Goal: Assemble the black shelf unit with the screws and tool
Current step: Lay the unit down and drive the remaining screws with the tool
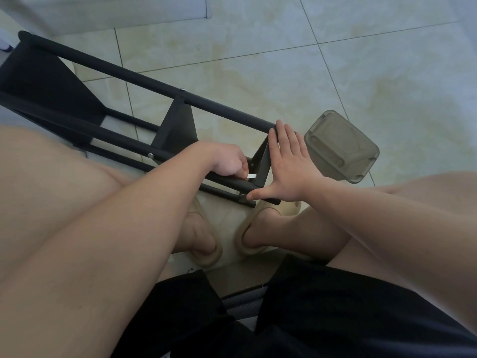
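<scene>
Head view, looking down past bare knees: the black shelf unit (178, 125) lies on its side on the tiled floor (335, 60). It runs from the upper left to a spot just ahead of the feet. The left hand (229, 162) is curled tight round a small tool (251, 176), of which only the pale end shows, held at the near end panel beside a lower pole. The right hand (286, 164) is spread flat with straight fingers and presses on the end of the unit. Its thumb reaches down to the lower pole ends, and it holds nothing. The hands are near each other but not touching.

The frame is braced only by a flat palm, so a hard turn of the tool could probably roll or slide it and knock the tool out of its seat. A screw driven at an angle could bind. Whether a screw sits under the tool now cannot be told. The plastic tub (340, 148), just beside the right hand, could be knocked by a sweep of that arm.

Counted: one shelf unit, three panels, at least three long poles, two plain screw heads (182, 89), one tool, one tub, two hands, two slippers (206, 258).
</scene>
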`<move>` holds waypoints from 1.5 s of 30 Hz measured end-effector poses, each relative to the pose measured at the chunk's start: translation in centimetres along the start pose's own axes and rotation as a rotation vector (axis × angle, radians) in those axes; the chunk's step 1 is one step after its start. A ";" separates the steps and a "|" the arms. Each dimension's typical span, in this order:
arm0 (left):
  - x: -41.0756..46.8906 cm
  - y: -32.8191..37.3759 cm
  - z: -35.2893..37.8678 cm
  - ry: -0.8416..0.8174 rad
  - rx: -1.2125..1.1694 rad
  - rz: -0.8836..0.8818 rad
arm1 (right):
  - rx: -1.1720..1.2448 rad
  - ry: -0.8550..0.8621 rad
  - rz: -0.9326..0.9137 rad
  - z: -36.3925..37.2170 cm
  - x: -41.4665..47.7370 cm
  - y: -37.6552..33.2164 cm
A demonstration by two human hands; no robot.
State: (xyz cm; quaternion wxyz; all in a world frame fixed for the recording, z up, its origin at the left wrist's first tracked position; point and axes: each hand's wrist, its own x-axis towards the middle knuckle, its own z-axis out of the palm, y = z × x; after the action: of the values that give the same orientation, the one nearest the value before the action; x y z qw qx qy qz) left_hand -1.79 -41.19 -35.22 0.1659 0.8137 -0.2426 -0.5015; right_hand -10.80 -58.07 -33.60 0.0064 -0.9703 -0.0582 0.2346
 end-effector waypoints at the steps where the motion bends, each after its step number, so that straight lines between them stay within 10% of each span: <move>1: 0.0 0.1 0.0 -0.009 0.018 -0.001 | -0.001 0.001 -0.001 0.0 0.0 0.0; 22: 0.6 0.7 0.5 0.190 -0.588 -0.055 | 0.004 0.021 -0.005 0.4 0.1 0.1; 45: 0.8 1.5 1.3 0.236 -0.642 -0.091 | -0.002 0.028 -0.007 0.4 0.2 0.2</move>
State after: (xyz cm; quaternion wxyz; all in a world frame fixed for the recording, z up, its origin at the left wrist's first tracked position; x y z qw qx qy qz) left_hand -3.03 -42.85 -35.63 0.4178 0.7824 -0.0149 -0.4617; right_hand -10.81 -58.28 -34.02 0.0068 -0.9733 -0.0616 0.2210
